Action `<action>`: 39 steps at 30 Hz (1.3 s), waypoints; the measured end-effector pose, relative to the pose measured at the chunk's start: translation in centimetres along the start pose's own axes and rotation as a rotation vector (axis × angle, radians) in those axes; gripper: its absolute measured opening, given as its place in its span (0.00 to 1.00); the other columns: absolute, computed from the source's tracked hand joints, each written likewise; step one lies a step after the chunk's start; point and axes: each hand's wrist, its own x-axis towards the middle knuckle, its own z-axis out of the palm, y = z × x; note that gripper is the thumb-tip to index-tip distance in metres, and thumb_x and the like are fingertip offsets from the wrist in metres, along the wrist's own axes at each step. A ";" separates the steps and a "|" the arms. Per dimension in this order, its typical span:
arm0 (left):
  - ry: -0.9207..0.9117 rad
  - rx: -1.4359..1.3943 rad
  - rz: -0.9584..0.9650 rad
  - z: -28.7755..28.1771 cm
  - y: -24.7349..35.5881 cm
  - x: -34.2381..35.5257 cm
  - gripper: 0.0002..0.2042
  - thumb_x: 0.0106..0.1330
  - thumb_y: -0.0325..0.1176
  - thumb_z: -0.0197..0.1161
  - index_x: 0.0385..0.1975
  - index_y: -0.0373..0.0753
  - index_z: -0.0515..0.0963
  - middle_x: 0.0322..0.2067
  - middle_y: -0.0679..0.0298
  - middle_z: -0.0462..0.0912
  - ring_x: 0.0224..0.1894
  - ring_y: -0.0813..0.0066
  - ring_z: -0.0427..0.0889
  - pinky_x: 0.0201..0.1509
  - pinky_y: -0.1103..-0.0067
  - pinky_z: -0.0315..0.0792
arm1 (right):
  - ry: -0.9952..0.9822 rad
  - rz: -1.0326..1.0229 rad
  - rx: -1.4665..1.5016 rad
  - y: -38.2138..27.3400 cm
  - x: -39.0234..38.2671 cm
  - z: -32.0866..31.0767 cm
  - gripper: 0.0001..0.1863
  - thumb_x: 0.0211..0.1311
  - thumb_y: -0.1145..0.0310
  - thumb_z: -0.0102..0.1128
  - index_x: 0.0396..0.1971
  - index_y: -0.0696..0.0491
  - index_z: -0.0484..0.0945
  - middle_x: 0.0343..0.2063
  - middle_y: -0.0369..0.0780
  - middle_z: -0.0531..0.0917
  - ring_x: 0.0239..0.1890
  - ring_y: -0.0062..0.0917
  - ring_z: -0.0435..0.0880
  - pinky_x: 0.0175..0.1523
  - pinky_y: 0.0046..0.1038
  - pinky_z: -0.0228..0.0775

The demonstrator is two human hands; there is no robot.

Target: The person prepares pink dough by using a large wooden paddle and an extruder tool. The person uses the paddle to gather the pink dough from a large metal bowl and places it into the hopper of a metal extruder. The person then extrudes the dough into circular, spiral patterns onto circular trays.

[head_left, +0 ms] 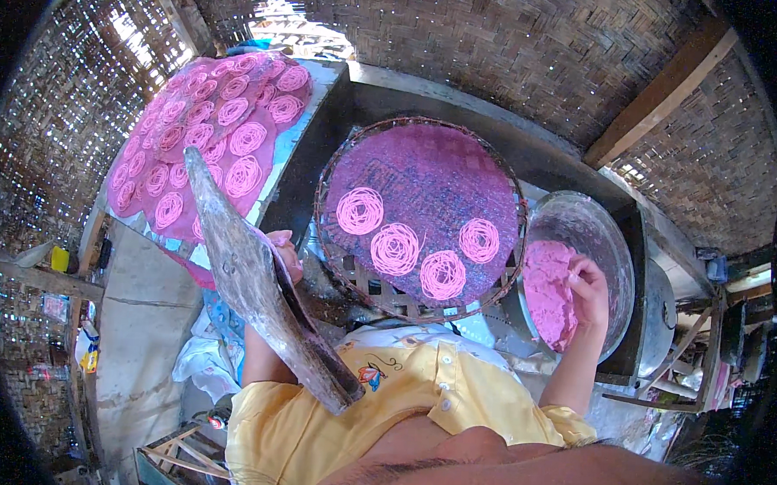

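My left hand (287, 257) is closed around a long, weathered wooden press (257, 276). The press slants across my front with a split along its lower end, hiding much of that hand. On the right, my right hand (587, 290) reaches into a metal basin (610, 239), fingers curled on the edge of a lump of pink dough (549, 293). Between my hands lies a round, rimmed tray (392, 169) covered with purple mesh. Several coiled rounds of pink strands (396, 248) rest along its near half.
At the left, a raised board (274, 185) carries pink mesh sheets with many coiled pink rounds (232, 112). Woven bamboo walls (467, 38) and a wooden post (664, 94) enclose the space. A plastic bag (206, 352) lies below the board. A wooden frame (184, 455) stands at lower left.
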 end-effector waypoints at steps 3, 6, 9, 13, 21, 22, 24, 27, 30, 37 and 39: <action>0.008 0.575 0.019 0.6 0.0 0.8 0.10 0.56 0.31 0.54 0.33 0.32 0.74 0.23 0.56 0.78 0.21 0.68 0.74 0.28 0.75 0.69 | 0.027 0.060 -1.752 6.1 -1.2 -1.6 0.14 0.39 0.68 0.62 0.29 0.56 0.77 0.35 0.44 0.74 0.38 0.30 0.73 0.42 0.29 0.64; 0.252 0.842 -0.176 5.1 -0.2 3.2 0.15 0.52 0.33 0.60 0.39 0.35 0.75 0.27 0.64 0.80 0.33 0.71 0.79 0.42 0.77 0.70 | -0.006 -0.006 -1.345 4.1 -1.4 -0.2 0.20 0.45 0.62 0.58 0.41 0.54 0.75 0.44 0.49 0.72 0.47 0.39 0.69 0.51 0.35 0.61; -0.025 1.375 -0.430 10.0 -0.8 8.6 0.13 0.49 0.43 0.57 0.24 0.38 0.76 0.23 0.51 0.77 0.29 0.56 0.78 0.33 0.68 0.71 | -0.184 -0.165 -0.649 -2.5 -1.4 5.6 0.24 0.54 0.60 0.51 0.50 0.57 0.67 0.49 0.47 0.69 0.53 0.36 0.66 0.57 0.33 0.56; -0.068 1.472 -0.321 13.1 -5.4 11.4 0.12 0.44 0.40 0.59 0.18 0.36 0.75 0.20 0.49 0.77 0.26 0.51 0.77 0.30 0.65 0.71 | -0.639 0.130 -0.149 -6.5 -1.7 13.6 0.31 0.62 0.44 0.31 0.42 0.59 0.70 0.34 0.44 0.79 0.33 0.28 0.78 0.40 0.24 0.69; -0.332 0.135 -0.457 10.2 -8.2 16.1 0.28 0.50 0.37 0.55 0.53 0.33 0.61 0.51 0.51 0.67 0.54 0.61 0.66 0.59 0.71 0.58 | -0.570 0.368 0.364 -4.4 -0.7 11.8 0.29 0.60 0.42 0.32 0.38 0.55 0.70 0.19 0.39 0.75 0.14 0.22 0.71 0.17 0.22 0.62; -0.046 -0.822 -0.472 9.1 -8.5 18.1 0.27 0.56 0.42 0.48 0.53 0.31 0.60 0.52 0.50 0.65 0.55 0.57 0.64 0.59 0.67 0.57 | -0.597 0.417 0.375 -4.9 -0.4 11.3 0.28 0.61 0.43 0.32 0.40 0.53 0.69 0.19 0.40 0.75 0.13 0.22 0.71 0.16 0.21 0.62; 0.078 -0.939 -0.359 10.2 -5.9 21.3 0.31 0.60 0.55 0.39 0.53 0.34 0.60 0.43 0.54 0.72 0.47 0.58 0.70 0.53 0.62 0.62 | -0.632 0.437 0.336 -5.2 0.4 10.1 0.27 0.61 0.44 0.32 0.40 0.53 0.69 0.19 0.41 0.75 0.12 0.22 0.71 0.15 0.21 0.61; -0.202 -1.069 -0.200 8.4 -8.3 23.1 0.34 0.60 0.60 0.37 0.53 0.34 0.60 0.24 0.63 0.72 0.31 0.65 0.73 0.44 0.65 0.66 | -0.596 0.405 0.172 -7.6 1.3 10.3 0.25 0.62 0.47 0.33 0.36 0.53 0.70 0.17 0.41 0.76 0.11 0.22 0.70 0.14 0.20 0.60; 0.197 -0.938 -0.327 8.9 -9.4 23.2 0.34 0.59 0.61 0.36 0.53 0.37 0.62 0.13 0.71 0.60 0.19 0.73 0.64 0.36 0.71 0.65 | -0.515 0.396 0.008 -7.3 3.3 9.4 0.24 0.63 0.49 0.34 0.29 0.53 0.73 0.14 0.37 0.75 0.11 0.19 0.70 0.15 0.20 0.59; 0.263 -0.958 -0.306 5.4 -12.8 22.5 0.33 0.56 0.65 0.36 0.50 0.45 0.67 0.11 0.71 0.60 0.15 0.75 0.62 0.30 0.72 0.63 | -0.434 0.389 -0.228 -6.4 5.4 11.3 0.24 0.60 0.47 0.41 0.22 0.53 0.74 0.12 0.35 0.75 0.10 0.18 0.69 0.15 0.20 0.59; 0.235 -0.961 -0.285 5.0 -12.7 21.8 0.33 0.56 0.65 0.37 0.50 0.45 0.67 0.10 0.72 0.60 0.14 0.75 0.62 0.30 0.72 0.63 | -0.459 0.354 -0.220 -6.7 4.8 11.1 0.22 0.59 0.49 0.44 0.24 0.55 0.75 0.12 0.36 0.74 0.09 0.19 0.69 0.14 0.20 0.58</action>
